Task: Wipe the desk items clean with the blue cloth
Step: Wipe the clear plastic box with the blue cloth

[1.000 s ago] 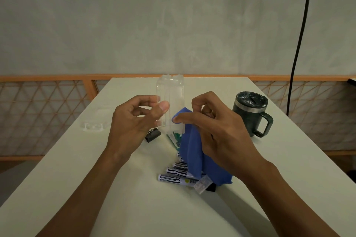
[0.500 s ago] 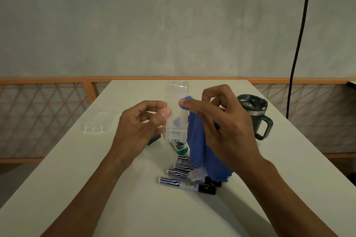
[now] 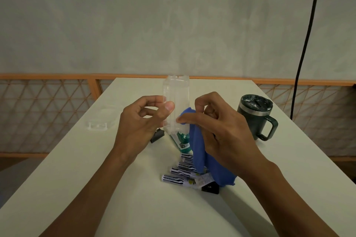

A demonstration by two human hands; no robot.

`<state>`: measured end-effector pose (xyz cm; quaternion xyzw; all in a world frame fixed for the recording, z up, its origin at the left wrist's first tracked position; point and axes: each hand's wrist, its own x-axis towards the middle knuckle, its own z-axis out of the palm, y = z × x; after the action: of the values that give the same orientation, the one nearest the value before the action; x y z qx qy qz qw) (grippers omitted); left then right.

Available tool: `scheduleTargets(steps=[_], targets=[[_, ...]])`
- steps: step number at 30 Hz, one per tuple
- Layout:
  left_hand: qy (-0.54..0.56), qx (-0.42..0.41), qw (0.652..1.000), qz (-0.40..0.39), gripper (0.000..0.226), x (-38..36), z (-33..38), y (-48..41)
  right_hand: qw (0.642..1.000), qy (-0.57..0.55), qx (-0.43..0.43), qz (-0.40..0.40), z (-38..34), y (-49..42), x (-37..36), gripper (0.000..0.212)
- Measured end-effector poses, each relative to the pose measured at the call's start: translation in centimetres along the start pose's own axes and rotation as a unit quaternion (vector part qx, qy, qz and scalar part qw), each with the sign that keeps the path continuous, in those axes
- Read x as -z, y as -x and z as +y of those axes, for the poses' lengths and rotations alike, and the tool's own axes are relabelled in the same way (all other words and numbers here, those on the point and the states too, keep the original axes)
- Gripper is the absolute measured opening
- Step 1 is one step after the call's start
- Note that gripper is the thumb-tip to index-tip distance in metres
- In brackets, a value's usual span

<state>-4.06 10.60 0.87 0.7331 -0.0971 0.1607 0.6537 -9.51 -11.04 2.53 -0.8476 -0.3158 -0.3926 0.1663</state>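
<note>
Grey wall [image 3: 173,19] behind white table [image 3: 134,208], orange lattice railing [image 3: 48,113].

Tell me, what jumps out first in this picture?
At the middle, the left hand pinches a clear plastic box upright above the white table, while the right hand holds a blue cloth against its side. Striped markers lie beneath them, and a dark green mug stands to the right.

black cable [image 3: 299,67] down grey wall [image 3: 134,25], orange lattice railing [image 3: 48,76] behind white table [image 3: 163,213]

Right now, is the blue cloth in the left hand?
No, the right hand pinches the cloth against the clear case, which the left hand grips.
</note>
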Motion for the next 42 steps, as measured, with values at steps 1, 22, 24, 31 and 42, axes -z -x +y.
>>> scheduleTargets(steps=[1,22,24,31,42], targets=[[-0.004,0.000,1.000,-0.001,0.071,0.1,-0.1,0.0,1.000,0.006,0.003,-0.002,0.0,0.0,0.0,0.048],[0.067,-0.001,0.998,0.003,0.066,0.2,0.0,-0.2,0.990,-0.094,-0.074,0.069,-0.1,-0.3,-0.6,0.023],[0.102,0.000,0.995,0.003,0.054,0.2,0.0,-0.2,0.990,-0.089,-0.071,0.079,0.1,-0.4,-0.5,0.023],[0.118,-0.042,0.990,0.062,0.032,0.6,-0.1,-0.3,0.985,-0.079,-0.088,0.124,0.1,0.2,-0.2,0.022],[0.119,-0.106,0.980,0.120,0.016,1.0,-0.1,-0.4,0.984,-0.125,-0.093,0.082,-1.1,0.3,-1.0,0.020]])
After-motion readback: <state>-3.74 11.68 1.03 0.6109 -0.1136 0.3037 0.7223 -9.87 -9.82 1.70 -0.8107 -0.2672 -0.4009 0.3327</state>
